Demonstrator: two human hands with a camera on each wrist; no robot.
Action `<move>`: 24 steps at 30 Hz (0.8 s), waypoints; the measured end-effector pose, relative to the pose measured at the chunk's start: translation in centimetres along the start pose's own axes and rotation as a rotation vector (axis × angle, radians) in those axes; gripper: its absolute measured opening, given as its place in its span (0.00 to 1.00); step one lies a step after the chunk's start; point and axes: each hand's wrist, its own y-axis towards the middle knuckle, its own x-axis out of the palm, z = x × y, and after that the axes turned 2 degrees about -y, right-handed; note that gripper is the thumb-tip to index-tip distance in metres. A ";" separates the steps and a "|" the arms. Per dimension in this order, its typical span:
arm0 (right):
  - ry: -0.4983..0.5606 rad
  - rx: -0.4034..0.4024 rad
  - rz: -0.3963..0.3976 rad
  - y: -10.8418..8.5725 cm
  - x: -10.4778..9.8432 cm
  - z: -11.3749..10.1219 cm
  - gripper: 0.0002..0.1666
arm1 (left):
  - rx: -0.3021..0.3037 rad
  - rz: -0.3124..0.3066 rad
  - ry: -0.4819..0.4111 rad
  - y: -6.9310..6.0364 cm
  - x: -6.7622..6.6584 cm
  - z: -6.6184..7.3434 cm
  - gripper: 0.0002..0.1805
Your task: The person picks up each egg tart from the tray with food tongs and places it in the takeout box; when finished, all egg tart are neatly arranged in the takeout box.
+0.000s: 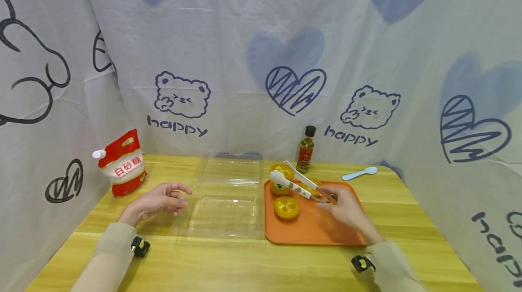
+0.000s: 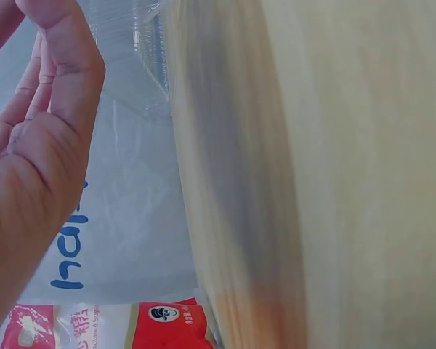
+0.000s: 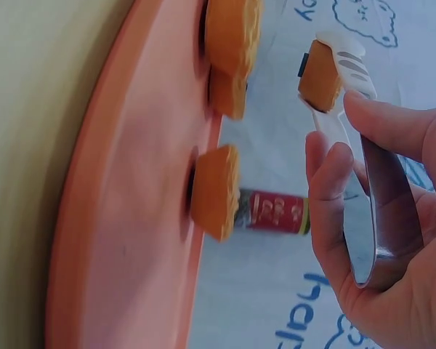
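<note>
My right hand [image 1: 346,208] holds a pair of tongs [image 1: 305,188] with white tips and a metal handle. Between those tips is a round yellow tart [image 3: 321,76], lifted above an orange tray [image 1: 314,231]. Another yellow tart [image 1: 286,207] lies at the tray's left side, one [image 1: 279,188] sits behind it below the tongs, and one more [image 3: 216,190] is towards the back, partly hidden by the tongs in the head view. My left hand [image 1: 159,201] hovers left of an opened clear plastic box [image 1: 223,217], fingers loosely bent and holding nothing.
A red and white sugar bag [image 1: 125,165] with a white cap stands at the back left. Behind the tray is a small dark-capped bottle [image 1: 305,151]. A light blue spoon [image 1: 360,173] lies at the back right. Printed cloth [image 1: 236,56] hangs around the table.
</note>
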 end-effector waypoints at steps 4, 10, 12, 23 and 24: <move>-0.052 -0.019 -0.014 0.1 0.8 -1.1 0.26 | -0.006 0.008 0.000 -0.1 0.0 0.0 0.26; -0.040 -0.037 -0.056 0.3 1.9 -2.4 0.26 | -0.007 0.013 -0.002 -0.3 -0.1 -0.1 0.26; -0.014 -0.030 -0.063 0.3 2.4 -2.7 0.26 | -0.005 0.009 -0.005 -0.3 -0.1 -0.1 0.26; 0.035 -0.013 -0.087 0.7 4.2 -4.8 0.25 | -0.012 0.001 -0.025 0.0 -0.3 -0.2 0.28; 0.042 -0.014 -0.096 0.7 4.4 -5.1 0.25 | -0.013 0.002 -0.026 0.1 -0.4 -0.1 0.28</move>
